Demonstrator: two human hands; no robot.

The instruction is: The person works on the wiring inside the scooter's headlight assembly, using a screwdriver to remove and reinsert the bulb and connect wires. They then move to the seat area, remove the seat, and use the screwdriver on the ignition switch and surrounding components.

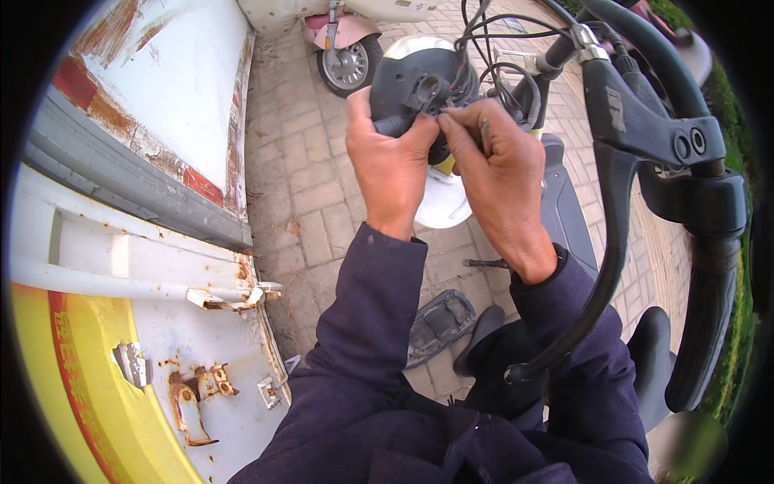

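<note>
A round black lamp housing with a white rim [393, 89], which looks like a scooter headlight, is turned with its back toward me. My left hand [389, 181] grips its lower edge, thumb on the back and fingers behind it. Close beside that thumb, my right hand [504, 177] pinches thumb and forefinger together at the middle of the housing's back. Whatever sits between those fingertips is too small to name. Black cables [488, 36] run from the housing up to the handlebar. Under my hands shows a rounded white part [443, 203], perhaps a fender.
On the right, the handlebar's brake lever [614, 218] curves down across my right sleeve, beside a black grip [703, 323]. A black plastic tray [441, 327] lies on the brick paving. Rusty white metal panels [153, 242] line the left. A pink scooter [347, 32] stands ahead.
</note>
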